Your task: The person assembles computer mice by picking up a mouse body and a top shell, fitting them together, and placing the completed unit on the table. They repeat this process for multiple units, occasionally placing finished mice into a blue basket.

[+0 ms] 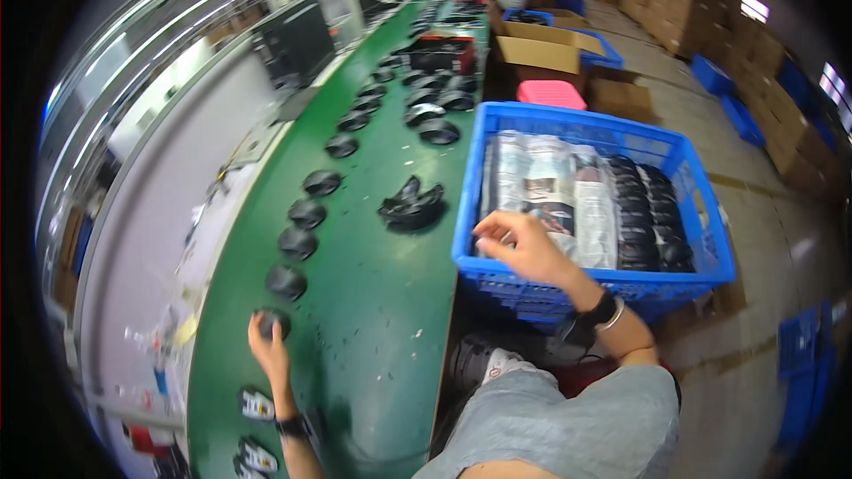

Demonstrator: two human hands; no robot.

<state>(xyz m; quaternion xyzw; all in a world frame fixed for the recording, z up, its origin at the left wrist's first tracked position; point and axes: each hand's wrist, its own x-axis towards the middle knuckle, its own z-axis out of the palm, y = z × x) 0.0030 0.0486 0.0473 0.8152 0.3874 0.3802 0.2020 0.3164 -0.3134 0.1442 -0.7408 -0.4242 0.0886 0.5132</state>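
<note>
Some labelled pieces [257,405] at lower left of worktop [373,302]. Left hand [272,357]: fingers around a black piece [278,325], touching; grip can't be confirmed. More pieces [298,242] lined up beyond, so plenty left uncrated. Right hand [531,250]: fingers half-curled above crate's near-left corner, nothing visible in them. Crate [621,278] looks mostly filled.

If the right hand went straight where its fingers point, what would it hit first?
Probably the blue crate, at its left rim, though the right hand might pass above; depth is unclear.
</note>
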